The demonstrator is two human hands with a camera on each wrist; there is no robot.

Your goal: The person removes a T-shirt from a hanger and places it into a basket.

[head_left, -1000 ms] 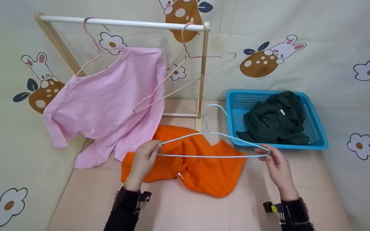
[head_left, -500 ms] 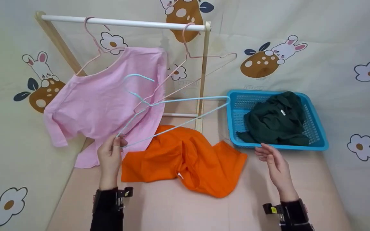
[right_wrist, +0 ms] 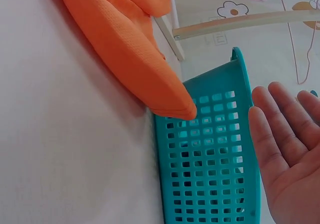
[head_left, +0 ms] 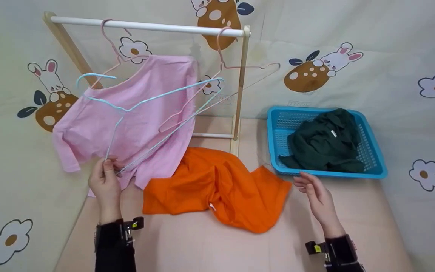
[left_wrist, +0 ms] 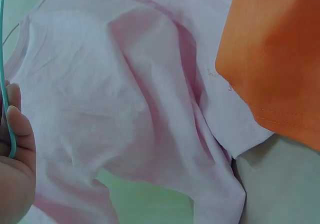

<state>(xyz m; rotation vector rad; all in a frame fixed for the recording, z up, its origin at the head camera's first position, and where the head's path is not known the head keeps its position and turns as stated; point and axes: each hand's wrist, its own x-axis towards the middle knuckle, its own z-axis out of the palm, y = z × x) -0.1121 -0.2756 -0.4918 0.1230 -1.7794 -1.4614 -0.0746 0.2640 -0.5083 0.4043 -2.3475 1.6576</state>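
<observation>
My left hand grips one lower corner of a light blue clothes hanger, which tilts up to the right in front of the pink shirt. In the left wrist view the fingers curl round the hanger's wire. An orange shirt lies crumpled on the table between my hands, its white tag showing. My right hand holds nothing, its fingers relaxed, just in front of the blue basket. In the right wrist view the palm shows beside the basket's wall.
A wooden rack with a white bar stands at the back left. From it hang a pink shirt on a pink hanger and a bare pink hanger. Dark green clothing lies bunched in the basket. Patterned cloth backs the table.
The right hand has let go of the light blue hanger. My left hand has carried the hanger left, its hook swinging over to the left and its free end rising.
</observation>
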